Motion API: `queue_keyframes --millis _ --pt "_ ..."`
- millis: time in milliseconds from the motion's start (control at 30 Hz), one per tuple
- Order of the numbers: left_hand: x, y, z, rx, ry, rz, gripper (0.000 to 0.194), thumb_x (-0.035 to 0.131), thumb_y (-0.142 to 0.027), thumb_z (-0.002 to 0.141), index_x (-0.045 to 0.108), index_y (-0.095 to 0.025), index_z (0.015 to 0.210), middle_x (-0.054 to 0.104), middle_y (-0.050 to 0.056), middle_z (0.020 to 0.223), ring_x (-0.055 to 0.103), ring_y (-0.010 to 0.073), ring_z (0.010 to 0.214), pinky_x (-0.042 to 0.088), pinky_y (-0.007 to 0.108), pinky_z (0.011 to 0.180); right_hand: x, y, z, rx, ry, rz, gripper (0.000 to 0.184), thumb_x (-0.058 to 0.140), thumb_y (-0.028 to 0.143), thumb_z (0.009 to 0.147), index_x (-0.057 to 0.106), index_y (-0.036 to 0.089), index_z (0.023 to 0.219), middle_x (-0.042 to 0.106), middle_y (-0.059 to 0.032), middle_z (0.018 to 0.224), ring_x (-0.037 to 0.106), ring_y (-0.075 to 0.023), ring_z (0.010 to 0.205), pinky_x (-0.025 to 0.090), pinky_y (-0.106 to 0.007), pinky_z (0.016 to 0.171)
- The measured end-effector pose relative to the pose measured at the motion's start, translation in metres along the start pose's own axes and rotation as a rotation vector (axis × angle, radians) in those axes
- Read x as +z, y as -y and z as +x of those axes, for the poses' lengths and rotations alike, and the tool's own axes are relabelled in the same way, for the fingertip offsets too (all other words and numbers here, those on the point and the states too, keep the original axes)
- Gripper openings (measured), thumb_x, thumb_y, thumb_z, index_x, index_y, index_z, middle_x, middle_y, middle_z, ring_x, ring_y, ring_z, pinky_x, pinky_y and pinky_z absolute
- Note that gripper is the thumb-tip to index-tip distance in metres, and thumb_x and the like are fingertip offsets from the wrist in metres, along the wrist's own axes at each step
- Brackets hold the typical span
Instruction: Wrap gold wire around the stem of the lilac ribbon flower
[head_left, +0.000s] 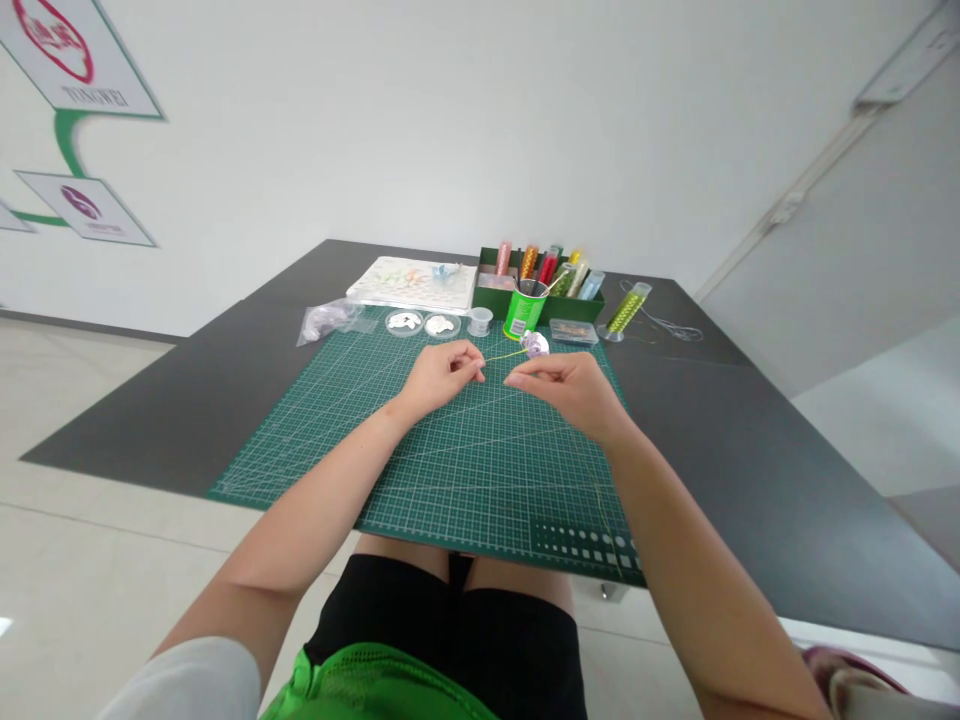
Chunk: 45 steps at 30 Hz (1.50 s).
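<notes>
My left hand (pixel 448 373) is closed in a pinch on a thin yellow-green stem (pixel 504 357) above the cutting mat. The stem runs right to a small pale purple flower (pixel 535 344), which sits just beyond my right hand. My right hand (pixel 566 385) has its thumb and fingers pressed together, a short gap from the left fingertips; whatever is between them is too fine to make out. Below the right hand, a thin yellow-green thread (pixel 604 515) trails down over the green cutting mat (pixel 450 470) toward its front edge.
Behind the hands stand a green can (pixel 520 314) with tools, a dark green box (pixel 489 300) of thread spools, and small dishes (pixel 442 326) of white pieces. A plastic bag (pixel 330 320) and white pad (pixel 412 284) lie left; a yellow-green spool (pixel 628 310) stands right.
</notes>
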<state>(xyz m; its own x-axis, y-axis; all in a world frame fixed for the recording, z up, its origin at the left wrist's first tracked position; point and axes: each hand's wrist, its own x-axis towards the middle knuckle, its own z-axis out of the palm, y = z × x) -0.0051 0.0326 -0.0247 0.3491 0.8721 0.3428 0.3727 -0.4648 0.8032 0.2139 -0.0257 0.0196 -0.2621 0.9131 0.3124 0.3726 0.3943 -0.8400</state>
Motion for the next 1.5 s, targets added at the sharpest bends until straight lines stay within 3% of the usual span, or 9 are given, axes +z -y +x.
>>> queue_keyframes --millis 133,400,567,700,933,1067,1200,1367,1500 --pt "0.002 -0.006 -0.006 0.085 0.075 0.117 0.014 0.062 -0.026 0.095 0.071 -0.019 0.086 0.081 -0.001 0.074 0.068 0.0145 0.065 0.045 0.026 0.067 -0.021 0.001 0.0 0.032 -0.019 0.125 0.022 0.084 0.041 0.08 0.087 0.019 0.08 0.049 0.0032 0.052 0.031 -0.0083 0.052 0.021 -0.028 0.051" --pt "0.003 -0.028 -0.014 0.194 0.323 0.178 0.015 0.058 -0.019 0.094 0.071 -0.021 0.087 0.081 -0.004 0.074 0.07 0.0135 0.063 0.043 0.022 0.064 -0.03 -0.041 0.003 0.139 -0.217 0.538 0.035 0.087 0.05 0.072 0.086 0.019 0.087 0.024 0.012 0.047 0.015 -0.0042 0.044 0.012 -0.024 0.045" --pt "0.0 -0.039 -0.019 0.267 0.448 0.273 0.015 0.058 -0.021 0.096 0.071 -0.022 0.088 0.081 -0.005 0.078 0.07 0.0138 0.064 0.041 0.023 0.062 -0.024 -0.051 0.0 0.133 -0.2 0.496 0.04 0.084 0.052 0.077 0.087 0.018 0.096 0.025 0.0114 0.048 0.018 -0.0049 0.045 0.013 -0.024 0.045" --pt "0.0 -0.039 -0.027 0.311 0.502 0.258 0.02 0.056 -0.023 0.099 0.07 -0.021 0.085 0.081 -0.004 0.082 0.069 0.013 0.067 0.041 0.023 0.063 -0.021 -0.052 -0.001 0.128 -0.152 0.358 0.036 0.08 0.048 0.082 0.088 0.018 0.1 0.037 0.0085 0.048 0.026 -0.0065 0.047 0.018 -0.024 0.046" --pt "0.002 -0.031 -0.04 0.316 0.356 0.014 0.014 0.059 -0.025 0.101 0.068 -0.021 0.091 0.082 -0.004 0.077 0.075 0.0124 0.07 0.045 0.02 0.06 -0.015 -0.07 0.003 0.069 -0.068 0.151 0.027 0.077 0.044 0.087 0.089 0.023 0.099 0.074 -0.0027 0.068 0.059 -0.0146 0.059 0.043 -0.027 0.053" --pt "-0.005 -0.035 -0.043 0.303 0.213 -0.008 0.016 0.06 -0.027 0.101 0.069 -0.02 0.09 0.082 -0.002 0.075 0.076 0.0127 0.067 0.045 0.02 0.056 -0.008 -0.081 0.003 0.052 0.05 0.108 0.028 0.078 0.049 0.088 0.089 0.025 0.096 0.085 -0.0087 0.096 0.076 -0.0233 0.084 0.06 -0.036 0.074" --pt "-0.011 -0.031 -0.039 0.366 0.054 0.111 0.02 0.06 -0.032 0.102 0.07 -0.021 0.088 0.082 -0.002 0.074 0.076 0.0135 0.066 0.052 0.023 0.065 -0.006 -0.083 -0.001 0.08 0.211 0.094 0.031 0.077 0.052 0.089 0.088 0.026 0.101 0.086 -0.0073 0.102 0.077 -0.0244 0.096 0.062 -0.039 0.087" --pt "-0.013 -0.01 -0.029 0.488 -0.082 0.331 0.018 0.058 -0.031 0.101 0.071 -0.022 0.091 0.082 -0.004 0.073 0.074 0.0133 0.063 0.05 0.026 0.068 -0.011 -0.072 -0.003 0.094 0.487 0.09 0.026 0.074 0.044 0.094 0.088 0.024 0.101 0.086 -0.006 0.097 0.077 -0.0193 0.086 0.06 -0.032 0.081" --pt "-0.01 0.004 -0.026 0.447 -0.089 0.377 0.018 0.058 -0.03 0.1 0.069 -0.022 0.088 0.081 -0.004 0.073 0.073 0.0134 0.063 0.048 0.025 0.066 -0.012 -0.06 -0.005 0.098 0.557 0.16 0.03 0.075 0.048 0.093 0.088 0.021 0.093 0.085 -0.007 0.092 0.074 -0.0181 0.081 0.056 -0.029 0.074"
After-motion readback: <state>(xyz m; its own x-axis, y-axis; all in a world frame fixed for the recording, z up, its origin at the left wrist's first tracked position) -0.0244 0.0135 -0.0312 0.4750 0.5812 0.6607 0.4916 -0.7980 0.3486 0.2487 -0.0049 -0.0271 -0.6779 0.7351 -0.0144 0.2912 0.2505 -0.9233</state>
